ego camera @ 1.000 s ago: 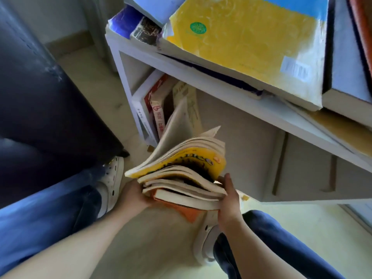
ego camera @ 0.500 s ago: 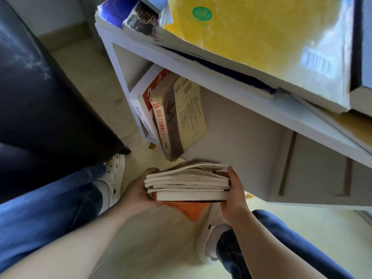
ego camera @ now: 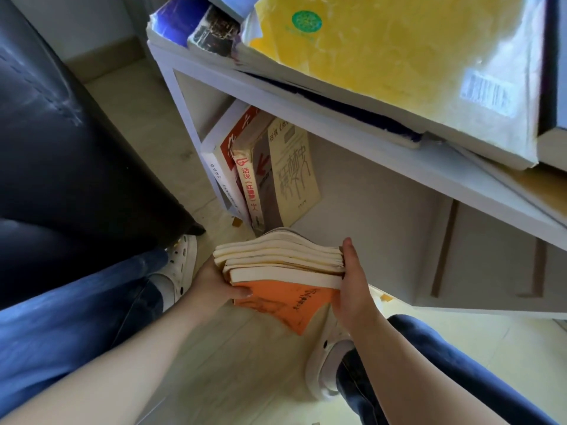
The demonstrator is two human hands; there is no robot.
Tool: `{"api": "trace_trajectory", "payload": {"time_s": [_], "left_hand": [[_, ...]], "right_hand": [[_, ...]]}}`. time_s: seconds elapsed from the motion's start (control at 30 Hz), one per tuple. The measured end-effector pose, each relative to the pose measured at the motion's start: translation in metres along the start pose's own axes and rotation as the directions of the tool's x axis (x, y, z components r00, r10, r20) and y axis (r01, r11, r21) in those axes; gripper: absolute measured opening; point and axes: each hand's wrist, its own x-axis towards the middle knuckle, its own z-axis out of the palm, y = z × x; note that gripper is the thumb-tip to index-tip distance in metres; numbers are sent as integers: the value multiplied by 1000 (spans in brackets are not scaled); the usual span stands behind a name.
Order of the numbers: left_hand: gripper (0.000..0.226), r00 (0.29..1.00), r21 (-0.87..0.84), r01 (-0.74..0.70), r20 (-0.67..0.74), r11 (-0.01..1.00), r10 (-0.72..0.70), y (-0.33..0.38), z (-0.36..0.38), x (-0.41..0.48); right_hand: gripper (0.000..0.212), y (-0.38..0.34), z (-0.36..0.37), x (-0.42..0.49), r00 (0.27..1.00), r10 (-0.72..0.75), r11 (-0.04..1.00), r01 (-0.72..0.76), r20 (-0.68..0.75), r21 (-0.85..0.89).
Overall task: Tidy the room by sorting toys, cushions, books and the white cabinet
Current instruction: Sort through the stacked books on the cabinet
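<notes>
A stack of books with cream page edges and an orange cover underneath is held between my two hands, low in front of the white cabinet. My left hand grips the stack's left end, thumb curled onto the orange cover. My right hand clasps the right end, thumb up along the page edges. Behind the stack, three books stand leaning in the cabinet's lower compartment. On the cabinet's top lies a big yellow book among others.
A black sofa fills the left side, close to the cabinet. My knees in blue jeans and white clogs frame the pale floor. Small orange scraps lie on the floor by the cabinet's foot.
A second ago the stack's top books fanned open; now they are pressed flat together. The stack sits lower and tilted, showing more of the orange cover. The view shifted left.
</notes>
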Motion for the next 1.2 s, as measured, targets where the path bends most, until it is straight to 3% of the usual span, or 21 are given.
{"api": "trace_trajectory", "payload": {"time_s": [0.13,0.23,0.33,0.43,0.5,0.57,0.63,0.7,0.73,0.77,0.8,0.87,0.9,0.93,1.07,1.2], "left_hand": [[73,996,-45,-85,-42,995,84,2,4,-6],[92,990,-29,-138,2,990,138,12,6,-3],[77,986,14,-167,8,986,167,20,9,-1],[78,983,93,-182,40,979,179,22,1,-1],[80,982,158,-184,71,970,175,23,-6,-3],[81,979,175,-198,84,965,185,26,-7,-1],[79,975,182,-215,87,960,203,28,-4,3],[73,981,168,-186,85,968,174,30,-5,7],[71,983,158,-173,97,972,159,29,-6,9],[71,983,158,-167,108,973,151,28,-8,10],[71,982,156,-165,117,974,148,29,-9,10],[71,982,134,-153,133,979,135,30,-10,9],[70,981,127,-147,144,981,128,32,-11,9],[69,980,124,-140,157,982,120,33,-12,9],[69,975,204,-120,208,971,77,39,-20,11],[65,977,256,-132,196,957,83,39,-19,8]], "right_hand": [[36,-9,5,-1,990,-130,985,124,-48,-117],[23,-4,2,-7,983,-174,964,160,-50,-211],[9,4,-9,-10,985,-151,960,125,-89,-249],[7,1,-14,-15,991,-130,918,105,-40,-383],[30,0,-20,-18,991,-120,832,129,53,-540],[66,0,-28,-19,983,-93,711,179,161,-680],[95,0,-37,-19,975,-51,536,208,214,-818],[96,-4,-36,-21,974,-25,326,222,226,-919],[89,-4,-36,-20,974,-46,277,226,222,-934],[80,-4,-35,-20,971,-86,277,236,221,-931],[72,-3,-35,-19,971,-125,350,237,206,-906],[63,-1,-39,-15,980,-152,633,199,133,-748],[63,1,-41,-13,985,-144,740,174,100,-650],[64,2,-42,-11,985,-148,781,171,88,-600],[65,10,-34,-4,967,-186,742,254,174,-620],[48,10,-24,4,951,-228,753,308,209,-581]]}}
